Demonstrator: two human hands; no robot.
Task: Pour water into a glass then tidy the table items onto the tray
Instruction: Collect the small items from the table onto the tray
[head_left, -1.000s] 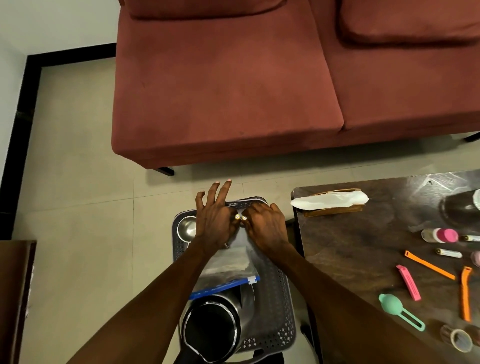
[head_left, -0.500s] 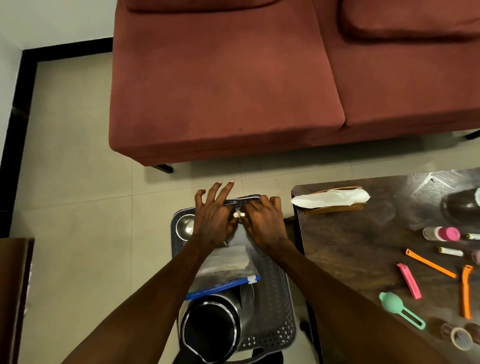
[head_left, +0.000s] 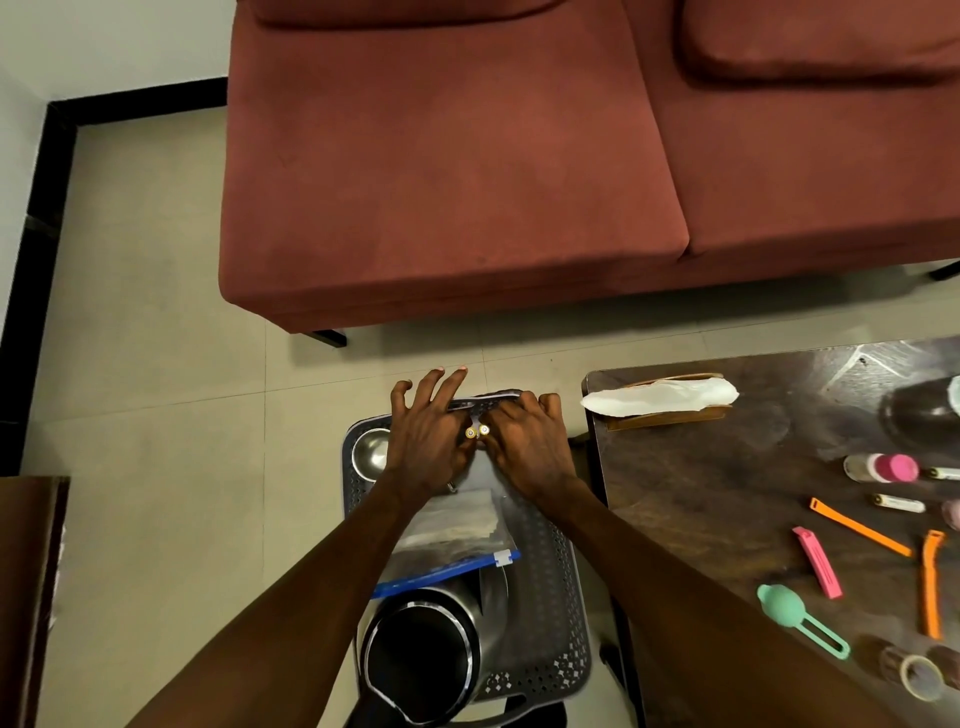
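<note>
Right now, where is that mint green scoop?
In the head view, the mint green scoop lies on the dark table at lower right, between the pink clip and the tape roll.

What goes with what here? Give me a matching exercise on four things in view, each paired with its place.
Things:
1. black-lidded steel kettle
2. mint green plastic scoop
3. clear zip bag with blue seal
4. small round steel bowl

Places:
A. on the dark wooden table
B. far left corner of the grey perforated tray
C. near end of the tray
D. middle of the tray, under both hands

Pairs: 1-C, 2-A, 3-D, 4-B
</note>
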